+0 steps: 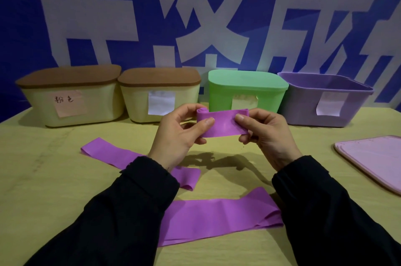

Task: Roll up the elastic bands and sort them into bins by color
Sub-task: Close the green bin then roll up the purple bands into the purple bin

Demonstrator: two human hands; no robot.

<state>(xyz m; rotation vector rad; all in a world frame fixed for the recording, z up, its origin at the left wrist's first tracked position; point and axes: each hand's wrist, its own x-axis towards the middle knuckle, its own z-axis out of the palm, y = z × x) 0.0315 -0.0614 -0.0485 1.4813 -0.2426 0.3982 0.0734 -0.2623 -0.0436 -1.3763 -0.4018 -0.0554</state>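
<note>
A purple elastic band (221, 123) is pinched at 12 o'clock above the table (43, 179) by the left hand (175, 135) and right hand (267, 135), a small roll begun at its left end. 2 more bands, (219, 216) at 6 o'clock and (108, 153) at 9, lie flat. The open purple bin (325, 111) stands at 2 o'clock. Thin, limp and stretchy rubber is judged light; its edges are best gripped.

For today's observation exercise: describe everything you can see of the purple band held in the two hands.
The purple band is a flat, smooth, rubbery-looking strip, held above the table between both hands. Its left end is rolled into a small tight coil; the rest lies unrolled. The left hand pinches it by the coil, the right hand pinches the other end, thumbs on its front.
</note>
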